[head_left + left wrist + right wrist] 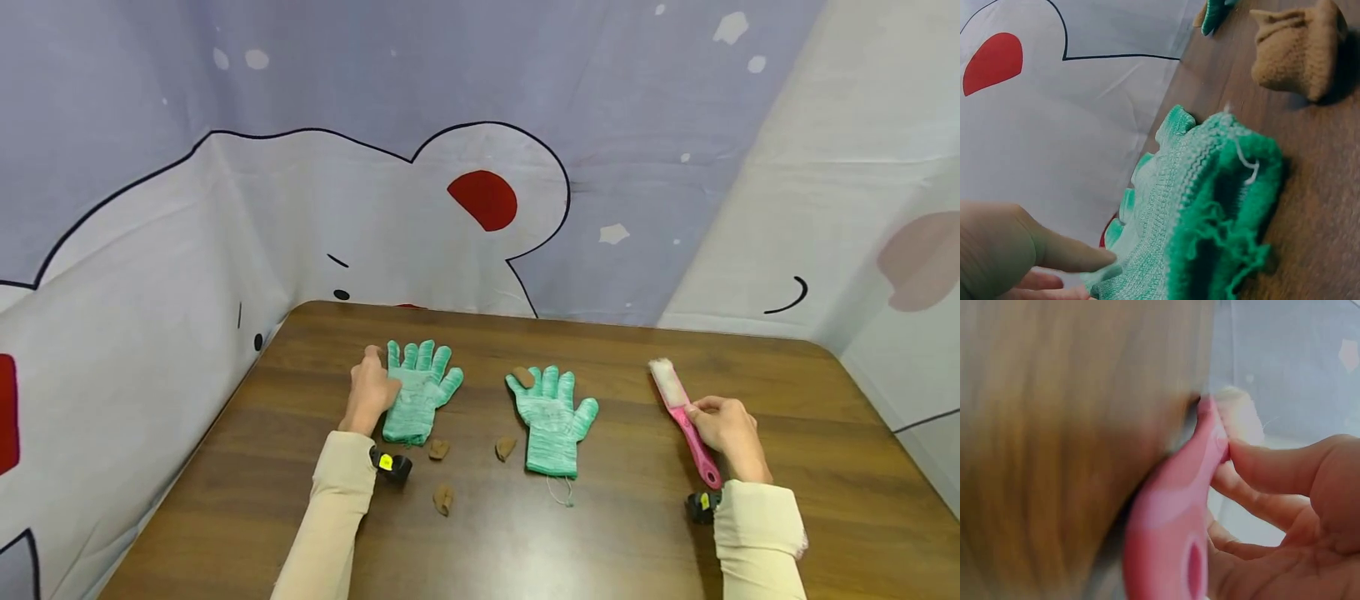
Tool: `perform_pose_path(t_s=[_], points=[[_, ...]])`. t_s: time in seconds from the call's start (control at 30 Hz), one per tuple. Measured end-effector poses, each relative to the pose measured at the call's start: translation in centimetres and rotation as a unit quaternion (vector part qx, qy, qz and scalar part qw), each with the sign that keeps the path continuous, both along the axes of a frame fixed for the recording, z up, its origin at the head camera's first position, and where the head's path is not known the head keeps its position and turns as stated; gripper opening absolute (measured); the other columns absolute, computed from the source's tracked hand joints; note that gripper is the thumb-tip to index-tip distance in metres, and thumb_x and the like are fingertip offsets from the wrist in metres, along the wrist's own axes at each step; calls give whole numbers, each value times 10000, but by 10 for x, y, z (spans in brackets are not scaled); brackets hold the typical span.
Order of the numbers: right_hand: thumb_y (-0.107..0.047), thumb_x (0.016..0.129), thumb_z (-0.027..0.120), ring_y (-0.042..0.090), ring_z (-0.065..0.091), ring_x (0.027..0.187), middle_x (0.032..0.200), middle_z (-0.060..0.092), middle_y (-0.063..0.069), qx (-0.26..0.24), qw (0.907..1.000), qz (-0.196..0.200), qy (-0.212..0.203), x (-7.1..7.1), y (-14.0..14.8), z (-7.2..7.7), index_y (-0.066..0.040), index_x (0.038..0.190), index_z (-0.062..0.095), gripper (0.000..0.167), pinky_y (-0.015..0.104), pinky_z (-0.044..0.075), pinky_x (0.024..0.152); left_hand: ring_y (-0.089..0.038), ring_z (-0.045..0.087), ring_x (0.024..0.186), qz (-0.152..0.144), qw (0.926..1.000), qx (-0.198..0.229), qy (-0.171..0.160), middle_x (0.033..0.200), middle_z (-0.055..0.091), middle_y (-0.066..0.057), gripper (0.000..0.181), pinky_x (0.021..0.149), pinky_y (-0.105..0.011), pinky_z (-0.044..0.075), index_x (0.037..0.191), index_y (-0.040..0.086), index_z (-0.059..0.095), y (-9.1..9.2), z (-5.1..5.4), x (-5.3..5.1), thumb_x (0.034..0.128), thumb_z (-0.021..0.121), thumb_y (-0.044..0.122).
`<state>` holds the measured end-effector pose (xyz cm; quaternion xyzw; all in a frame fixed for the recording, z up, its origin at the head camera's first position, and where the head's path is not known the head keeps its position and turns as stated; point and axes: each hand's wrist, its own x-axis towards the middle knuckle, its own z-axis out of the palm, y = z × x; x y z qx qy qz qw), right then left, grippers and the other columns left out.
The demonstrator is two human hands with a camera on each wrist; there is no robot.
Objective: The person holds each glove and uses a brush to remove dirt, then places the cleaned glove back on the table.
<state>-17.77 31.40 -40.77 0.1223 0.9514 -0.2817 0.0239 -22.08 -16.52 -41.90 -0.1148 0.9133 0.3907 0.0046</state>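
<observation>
A green knitted glove (412,408) lies on the left of the table, fingers pointing away. My left hand (371,387) is at its left side, pinching the edge between thumb and fingers; the left wrist view shows the glove's open cuff (1229,219). In my right hand (726,432) is a pink-handled brush (697,446) with pale bristles, pinched near the neck. The right wrist view shows the brush handle (1166,519) close up. Between the hands lies a second green glove (553,425), with a brown crumpled piece (523,377) at its fingers.
More brown crumpled pieces lie near the gloves, one by the left cuff (438,450), another nearer me (443,500) and a third between the gloves (506,448). The wooden table (600,542) ends at a printed curtain (360,200) behind and at the sides.
</observation>
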Motion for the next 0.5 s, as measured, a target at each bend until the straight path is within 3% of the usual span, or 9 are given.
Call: perform_pose_path(t_s=[0.1, 0.2, 0.27, 0.37, 0.5], points=[[-260, 905, 534, 358, 606, 859, 851, 655, 187, -332, 9992, -44, -224, 1, 4, -2, 47, 1058, 622, 354, 423, 469, 705, -167, 369, 476, 57, 9999, 132, -48, 708, 491, -130, 675, 429, -280, 305, 1428, 15, 157, -2, -1, 1, 849, 504, 49], [-267, 896, 561, 147, 640, 641, 664, 642, 19, -671, 9970, -82, -385, 0, 3, -3, 57, 1061, 622, 369, 270, 476, 593, -233, 493, 596, -2, 9996, 213, -159, 925, 561, -227, 721, 478, -311, 356, 1442, 18, 93, -5, 0, 2, 863, 515, 104], [-276, 889, 574, 91, 624, 585, 643, 623, -32, -844, 9955, -100, -429, -1, 2, -3, 67, 1050, 619, 381, 230, 482, 566, -306, 563, 776, -66, 9995, 223, -209, 1086, 542, -279, 724, 563, -358, 423, 1442, 14, 77, -8, 1, 2, 882, 518, 137], [-294, 890, 571, 66, 601, 580, 643, 612, -21, -1076, 9926, -128, -549, -2, 2, -1, 92, 1062, 590, 423, 219, 496, 567, -390, 508, 1063, -207, 9992, 151, -293, 1233, 469, -305, 706, 740, -459, 459, 1437, 1, 77, -15, 1, 3, 912, 514, 176], [-333, 921, 513, 158, 609, 743, 830, 612, 114, -1454, 9852, 152, -899, 4, 3, 3, 127, 1156, 508, 517, 297, 542, 642, -431, 416, 1169, -549, 9977, -57, -395, 1274, 417, -320, 673, 863, -536, 412, 1433, -6, 83, -29, -1, 10, 942, 489, 209]])
